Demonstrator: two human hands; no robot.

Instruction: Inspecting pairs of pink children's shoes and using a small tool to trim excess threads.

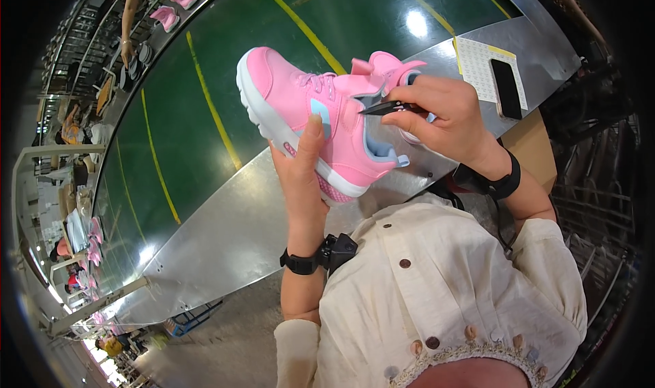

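Observation:
A pink child's sneaker (297, 91) with a white sole, pale blue lining and light blue side patch is held above the metal ledge, toe to the upper left. My left hand (300, 163) grips it from below, thumb on the side and the other fingers hidden behind the sole. My right hand (447, 118) is closed around a small black pointed tool (382, 108); its exact kind I cannot make out. Its tip is at the shoe's collar, near the raised strap. A second pink sneaker (385, 62) sits behind, partly covered by the first shoe and my right hand.
A green conveyor belt (225, 53) with yellow lines runs beyond the metal ledge (218, 210). At the right lie a printed sheet (477, 60) and a black phone (505, 88). Across the belt, a person's arm (129, 19) reaches down near several pink shoe pieces (165, 17).

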